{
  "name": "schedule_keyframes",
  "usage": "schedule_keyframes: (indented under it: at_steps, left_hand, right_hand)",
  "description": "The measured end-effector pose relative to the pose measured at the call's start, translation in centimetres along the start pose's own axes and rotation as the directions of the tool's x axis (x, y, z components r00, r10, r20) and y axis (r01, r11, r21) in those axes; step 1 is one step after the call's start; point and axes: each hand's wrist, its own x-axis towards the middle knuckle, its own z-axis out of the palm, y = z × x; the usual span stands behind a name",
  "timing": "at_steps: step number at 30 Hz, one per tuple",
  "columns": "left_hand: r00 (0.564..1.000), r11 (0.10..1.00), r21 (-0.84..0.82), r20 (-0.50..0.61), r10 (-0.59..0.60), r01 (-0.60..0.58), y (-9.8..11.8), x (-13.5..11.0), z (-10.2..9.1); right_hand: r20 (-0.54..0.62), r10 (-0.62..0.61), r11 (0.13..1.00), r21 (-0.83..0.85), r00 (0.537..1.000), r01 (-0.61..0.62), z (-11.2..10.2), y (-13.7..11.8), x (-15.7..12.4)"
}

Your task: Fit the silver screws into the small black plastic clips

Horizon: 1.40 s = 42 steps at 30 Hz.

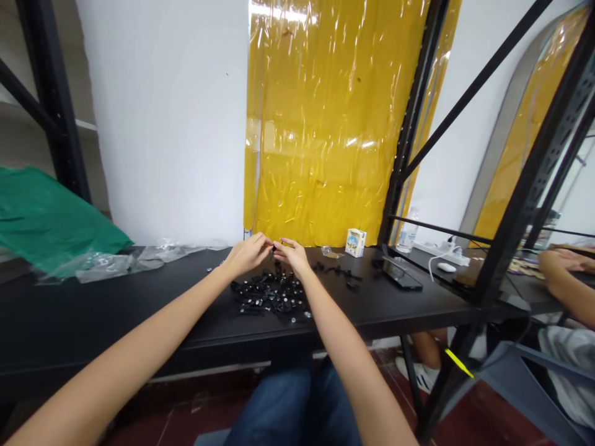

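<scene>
Both hands meet above the far side of a heap of small black parts (267, 294), many bearing round silver or white pieces. My left hand (246, 255) is closed, its fingertips pinching a small black part (274, 249) whose exact kind is too small to make out. From the other side my right hand (292, 255) holds the same part between thumb and fingers. Several loose black pieces (341, 271) lie to the right of my right hand. A few tiny shiny pieces sit left of my left wrist.
The black table (139, 310) carries crumpled clear plastic (106, 263), a small printed box (356, 242) and a dark phone (400, 274). A green sheet (51, 217) hangs at left. Rack posts stand on both sides. At far right, a co-worker's arm (569, 285) rests over another table.
</scene>
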Motion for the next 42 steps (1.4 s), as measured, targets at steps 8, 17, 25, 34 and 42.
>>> schedule_keyframes:
  at_steps: [8,17,25,34,42]
  left_hand:
    - [0.999,0.993,0.111,-0.019,-0.032,0.034,0.5,0.2,0.9]
    - [0.996,0.996,0.009,-0.010,-0.084,0.084,0.1,0.4,1.8]
    - [0.981,0.979,-0.093,-0.048,-0.187,0.182,0.0,0.3,1.2]
    - [0.994,0.977,-0.191,-0.043,-0.105,0.095,0.1,0.2,0.9]
    - [0.997,0.988,-0.143,-0.039,-0.059,0.053,0.0,0.2,1.0]
  right_hand:
    - [-0.010,-0.011,1.000,-0.005,1.000,0.011,-0.1,0.1,0.1]
    - [-0.005,-0.038,0.996,0.085,0.999,0.038,-0.5,0.3,0.5]
    - [-0.018,-0.048,0.998,0.045,0.999,0.048,-0.8,0.0,0.2]
    - [-0.013,-0.038,0.999,0.030,0.999,0.038,-1.1,0.1,0.5]
    - [0.027,0.009,1.000,-0.007,1.000,-0.009,-1.0,-0.1,0.3]
